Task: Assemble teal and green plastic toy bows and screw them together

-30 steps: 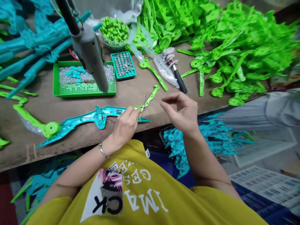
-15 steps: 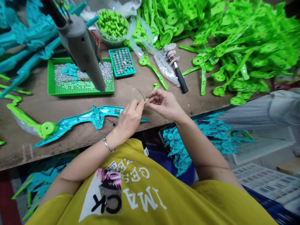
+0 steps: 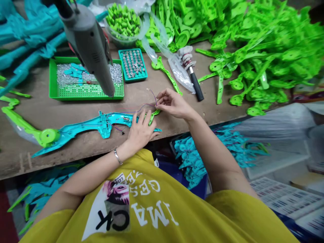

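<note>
On the bench lies a toy bow's blue half shell (image 3: 78,130), its inside facing up, with thin wires along it. A green limb with a round hub (image 3: 49,136) is joined at its left end. My left hand (image 3: 142,130) rests with fingers spread over the shell's right end, partly hiding it and a small green part (image 3: 153,117). Just right of it, my right hand (image 3: 170,103) pinches a thin purple wire (image 3: 153,94) between thumb and fingertips. The wire's free end sticks up to the left. A small black connector (image 3: 123,133) lies beside the shell.
A green tray (image 3: 86,96) of screws and blue pieces lies behind the shell, under a hanging electric screwdriver (image 3: 95,50). Nearby are a blue tray of small metal discs (image 3: 133,64), a tub of green pieces (image 3: 123,25), a black-handled hammer (image 3: 196,84) and heaped green limbs (image 3: 265,57).
My left hand has let go near the right hand, moved down and left, and flattened onto the shell. My right hand keeps its pinch, and more of the wire shows.
</note>
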{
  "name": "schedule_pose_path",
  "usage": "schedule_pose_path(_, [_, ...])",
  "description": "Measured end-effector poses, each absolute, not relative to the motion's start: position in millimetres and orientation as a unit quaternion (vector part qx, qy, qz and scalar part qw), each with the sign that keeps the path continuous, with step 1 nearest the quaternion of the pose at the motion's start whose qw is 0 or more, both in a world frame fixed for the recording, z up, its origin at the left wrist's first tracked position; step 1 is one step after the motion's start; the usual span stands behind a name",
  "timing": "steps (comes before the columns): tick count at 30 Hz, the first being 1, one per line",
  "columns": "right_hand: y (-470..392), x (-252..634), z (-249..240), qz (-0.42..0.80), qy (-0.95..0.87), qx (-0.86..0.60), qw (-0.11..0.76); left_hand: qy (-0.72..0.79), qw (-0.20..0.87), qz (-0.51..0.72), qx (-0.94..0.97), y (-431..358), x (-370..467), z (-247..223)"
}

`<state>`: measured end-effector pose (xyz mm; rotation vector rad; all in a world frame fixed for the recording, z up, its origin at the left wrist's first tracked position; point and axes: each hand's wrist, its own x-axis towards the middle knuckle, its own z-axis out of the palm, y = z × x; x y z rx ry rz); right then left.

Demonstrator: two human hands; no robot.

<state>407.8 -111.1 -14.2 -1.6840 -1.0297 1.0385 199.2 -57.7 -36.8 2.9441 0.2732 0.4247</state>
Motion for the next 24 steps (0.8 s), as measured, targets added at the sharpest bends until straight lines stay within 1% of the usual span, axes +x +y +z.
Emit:
schedule_pose_path(4, [-108.9,396.6,-11.9,0.422,-0.433,-0.667,0.436,0.074,0.075,0.145,0.984,-46.0,182.6,-40.6])
schedule_pose_path(9, [-107.4,366.3,-6.4,0.386,-0.482,-0.668,0.416,0.037,0.092,0.11,0.989,-17.8,139.6,-33.3])
schedule_pose_path(14, [-94.5,340.0,-12.7,0.426,-0.464,-0.645,0.432,0.025,0.134,0.074,0.988,2.5,101.8,-26.0])
schedule_pose_path(18, [-84.3,327.2,-20.3,0.465,-0.471,-0.624,0.415,0.044,0.14,0.072,0.987,-2.6,96.1,-22.6])
schedule_pose_path(24, [-83.1,325.9,-25.6,0.464,-0.485,-0.627,0.395,0.099,0.136,0.083,0.982,-19.0,110.3,-23.7])
